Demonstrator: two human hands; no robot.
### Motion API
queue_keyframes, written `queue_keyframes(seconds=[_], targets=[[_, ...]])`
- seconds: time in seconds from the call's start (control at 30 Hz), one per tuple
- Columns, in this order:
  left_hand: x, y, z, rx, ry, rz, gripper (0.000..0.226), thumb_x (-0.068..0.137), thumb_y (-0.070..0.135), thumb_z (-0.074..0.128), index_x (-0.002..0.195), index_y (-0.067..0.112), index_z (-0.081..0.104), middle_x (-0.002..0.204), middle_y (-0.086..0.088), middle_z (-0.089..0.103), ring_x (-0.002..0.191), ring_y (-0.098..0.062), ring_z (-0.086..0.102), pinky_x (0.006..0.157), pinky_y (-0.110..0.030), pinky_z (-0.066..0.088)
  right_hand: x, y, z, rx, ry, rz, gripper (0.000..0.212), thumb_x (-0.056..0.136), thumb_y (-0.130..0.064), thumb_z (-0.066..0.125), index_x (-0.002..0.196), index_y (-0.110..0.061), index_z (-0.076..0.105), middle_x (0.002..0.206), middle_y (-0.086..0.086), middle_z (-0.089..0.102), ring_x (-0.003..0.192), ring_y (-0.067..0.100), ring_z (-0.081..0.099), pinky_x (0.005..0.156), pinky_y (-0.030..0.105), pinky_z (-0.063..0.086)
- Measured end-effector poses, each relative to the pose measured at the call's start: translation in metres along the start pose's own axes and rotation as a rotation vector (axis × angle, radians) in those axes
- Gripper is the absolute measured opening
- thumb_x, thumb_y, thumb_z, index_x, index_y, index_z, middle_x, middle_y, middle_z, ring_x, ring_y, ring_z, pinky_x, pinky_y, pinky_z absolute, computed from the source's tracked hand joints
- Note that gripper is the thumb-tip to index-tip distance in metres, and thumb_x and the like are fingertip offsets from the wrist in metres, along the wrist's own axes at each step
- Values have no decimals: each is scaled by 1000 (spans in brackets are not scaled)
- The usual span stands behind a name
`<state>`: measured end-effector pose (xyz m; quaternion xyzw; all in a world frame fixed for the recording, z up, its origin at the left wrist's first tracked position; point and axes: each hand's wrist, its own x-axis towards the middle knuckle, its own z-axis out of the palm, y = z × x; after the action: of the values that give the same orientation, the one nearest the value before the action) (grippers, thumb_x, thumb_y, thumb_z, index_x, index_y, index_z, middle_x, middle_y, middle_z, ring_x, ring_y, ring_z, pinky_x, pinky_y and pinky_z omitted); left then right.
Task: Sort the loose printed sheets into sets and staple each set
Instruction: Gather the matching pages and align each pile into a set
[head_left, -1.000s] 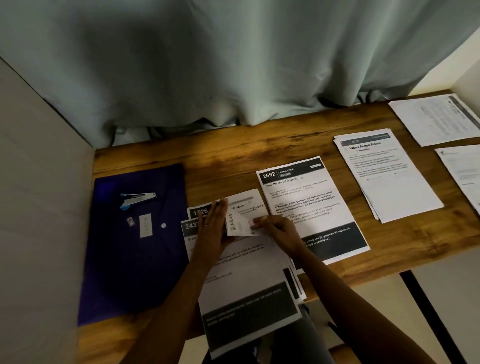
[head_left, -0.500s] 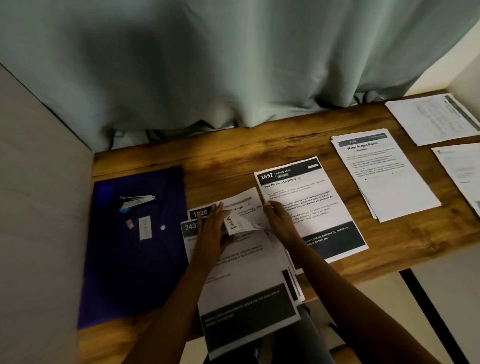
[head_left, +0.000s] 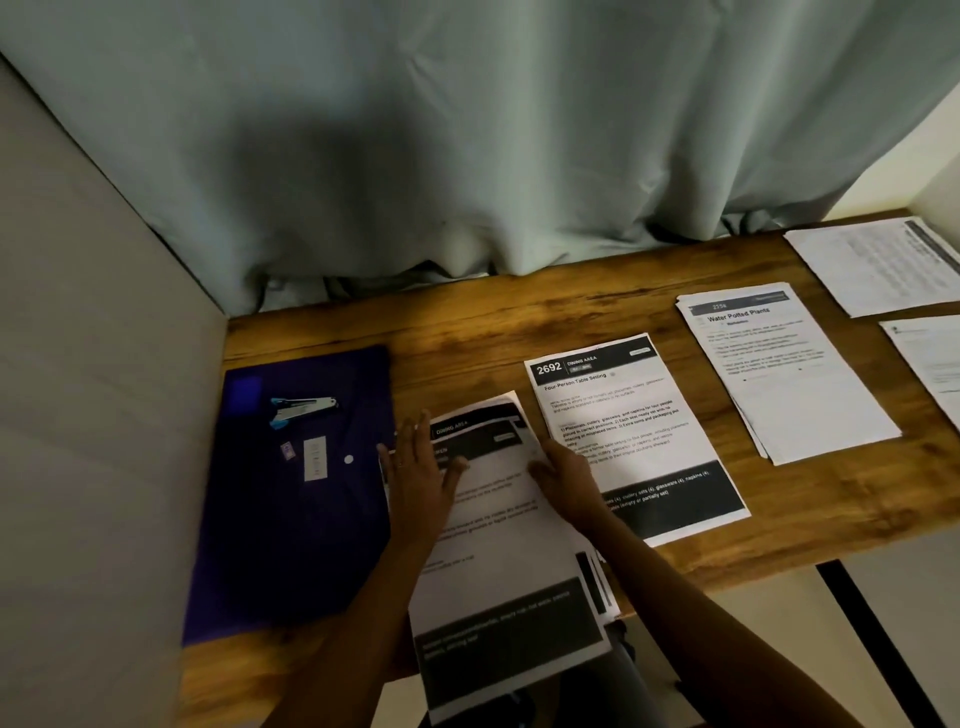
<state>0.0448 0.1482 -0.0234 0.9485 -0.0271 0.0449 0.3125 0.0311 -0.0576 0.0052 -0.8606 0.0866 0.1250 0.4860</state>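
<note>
Squaring the printed sheets (head_left: 498, 525)
Limp, slippery paper: your left hand (head_left: 421, 467) presses flat; your right hand (head_left: 563, 478) sits edgewise, grip unclear. Pinch a corner.

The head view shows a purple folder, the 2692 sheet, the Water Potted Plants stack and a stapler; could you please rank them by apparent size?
1. purple folder
2. 2692 sheet and Water Potted Plants stack: look alike, so unranked
3. stapler

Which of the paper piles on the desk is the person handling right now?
The pile beside the purple folder: the left hand and right hand lie on it, and it alone overhangs the desk's near edge.
</note>
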Motion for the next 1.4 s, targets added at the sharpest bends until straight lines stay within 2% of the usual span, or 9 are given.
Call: queue_keyframes(seconds=[0.17, 0.27, 0.4, 0.53, 0.7, 0.93, 1.07, 1.27, 1.4], targets=[[-10, -2, -28, -542, 76, -350, 99, 79, 64, 55, 151, 16, 5, 157, -10, 13, 142, -26, 20, 111, -40, 25, 0, -5, -14, 214, 17, 11, 15, 94, -11, 50, 106, -11, 59, 99, 7, 67, 92, 22, 66, 83, 44, 56], [-7, 1, -43, -788, 42, -433, 77, 89, 32, 61, 148, 18, 14, 145, -8, 41, 119, -22, 53, 95, -37, 48, 1, -18, -32, 344, 12, -17, 15, 93, -3, 49, 105, -6, 58, 101, 12, 66, 94, 28, 65, 77, 35, 56], [5, 19, -65, -998, 3, -390, 24, 95, 25, 50, 118, 17, 51, 102, -8, 66, 78, -13, 69, 63, -25, 56, 3, -47, -51, 494, 5, -98, 24, 96, -3, 46, 117, -10, 55, 110, 9, 66, 99, 21, 64, 79, 27, 54], [26, 52, -94, -944, 99, -212, 13, 97, 23, 47, 107, 19, 54, 96, -2, 65, 74, -3, 67, 61, -21, 54, 1, -86, -63, 585, 77, -204, 25, 98, -6, 42, 121, -6, 52, 113, 8, 65, 101, 16, 64, 74, 18, 53], [35, 89, -122, -833, 322, 1, 68, 74, 74, 46, 113, 18, 40, 97, 10, 60, 78, 7, 64, 61, -11, 51, -11, -120, -65, 803, 170, -377, 30, 98, 2, 37, 128, 5, 41, 116, 8, 60, 101, 8, 64, 80, 20, 51], [11, 85, -106, -838, 443, 81, 69, 82, 67, 48, 125, 17, 26, 108, 12, 56, 92, 4, 63, 71, -12, 52, -31, -109, -39, 602, 286, -403, 31, 95, -16, 51, 116, -38, 43, 114, -16, 57, 102, -7, 58, 84, 14, 48], [10, 77, -96, -764, 468, 32, 43, 94, 48, 40, 123, 19, 27, 108, 7, 57, 92, -1, 63, 71, -11, 51, -29, -99, -35, 511, 304, -371, 33, 98, -20, 44, 117, -46, 36, 116, -23, 52, 105, -14, 52, 87, 10, 43], [18, 78, -92, -673, 517, -52, 29, 100, 31, 37, 112, 6, 43, 92, 15, 56, 80, 13, 60, 63, -6, 48, -22, -102, -35, 505, 343, -373, 20, 99, -21, 43, 118, -28, 44, 108, -17, 58, 100, -6, 56, 80, 9, 47], [16, 72, -83, -679, 519, -111, 19, 100, 23, 37, 108, 7, 45, 91, 11, 58, 78, 6, 62, 62, -8, 49, -22, -95, -29, 416, 358, -330, 28, 100, -24, 41, 126, -16, 40, 110, -12, 55, 97, -3, 55, 76, 6, 44]])
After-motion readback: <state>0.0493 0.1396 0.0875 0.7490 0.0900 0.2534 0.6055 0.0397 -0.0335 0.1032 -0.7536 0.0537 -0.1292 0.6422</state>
